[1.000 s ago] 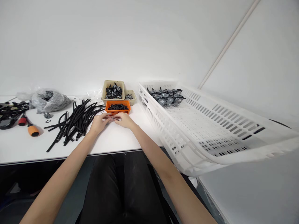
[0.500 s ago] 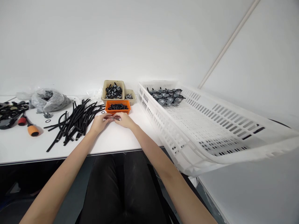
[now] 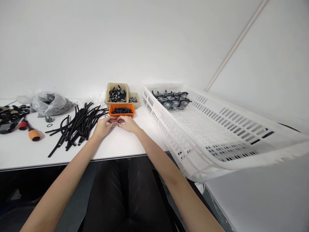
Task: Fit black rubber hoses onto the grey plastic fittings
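Note:
My left hand (image 3: 103,126) and my right hand (image 3: 126,124) meet at the fingertips over the white table, just in front of an orange basket (image 3: 122,115) of short black pieces. The fingers of both hands are closed in a pinch, and whatever lies between them is too small and hidden to name. Left of my left hand lies a loose pile of black tubes (image 3: 80,125). Behind the orange basket, a beige bin (image 3: 108,93) holds grey and black parts, with a smaller beige bin (image 3: 138,103) beside it.
A large white crate (image 3: 159,124) on the right holds several clear and black assemblies (image 3: 175,101). At left are a plastic bag of grey parts (image 3: 51,104), an orange-handled tool (image 3: 34,134), a red-handled tool (image 3: 23,125) and a black ring (image 3: 49,125).
The small grey piece that showed between my fingertips is now mostly hidden. My hands have barely moved.

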